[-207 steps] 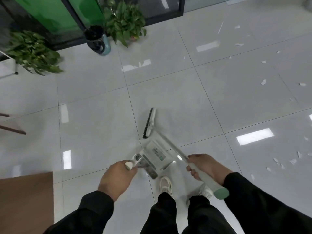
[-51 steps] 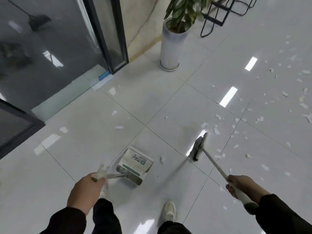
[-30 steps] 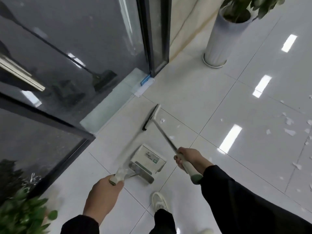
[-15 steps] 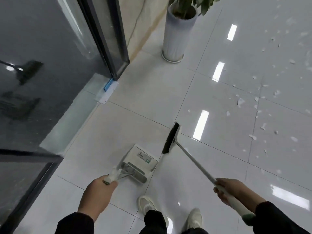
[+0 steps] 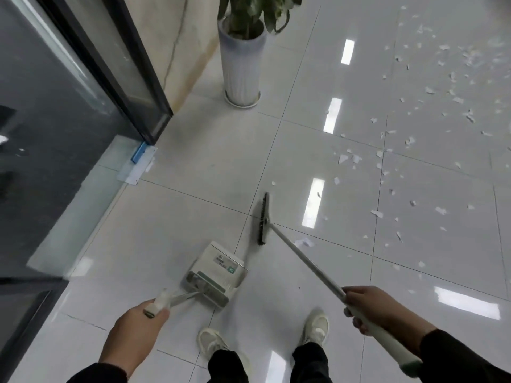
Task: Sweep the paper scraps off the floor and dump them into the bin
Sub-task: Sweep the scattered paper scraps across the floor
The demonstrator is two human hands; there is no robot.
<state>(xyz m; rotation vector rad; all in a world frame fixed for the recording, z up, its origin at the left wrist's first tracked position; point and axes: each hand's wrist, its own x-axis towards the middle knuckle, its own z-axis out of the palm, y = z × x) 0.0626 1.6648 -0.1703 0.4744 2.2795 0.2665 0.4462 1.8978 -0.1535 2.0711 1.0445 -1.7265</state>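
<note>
Near: my left hand (image 5: 135, 331) grips the dustpan (image 5: 214, 275) handle; my right hand (image 5: 372, 308) clasps the broom (image 5: 301, 257) shaft. Broom head at 12 o'clock. Paper scraps (image 5: 414, 150), 1 to 2 o'clock: light, flimsy, likely to scatter; short strokes. Far: glass door (image 5: 69, 106) at 10, potted plant (image 5: 243, 51) at 12. Open floor rightward.

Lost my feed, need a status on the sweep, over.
Left hand grips dustpan handle, right hand grips broom. Paper scraps mostly unswept, right of the broom head. Potted plant ahead by the wall, clear of the scraps.
</note>
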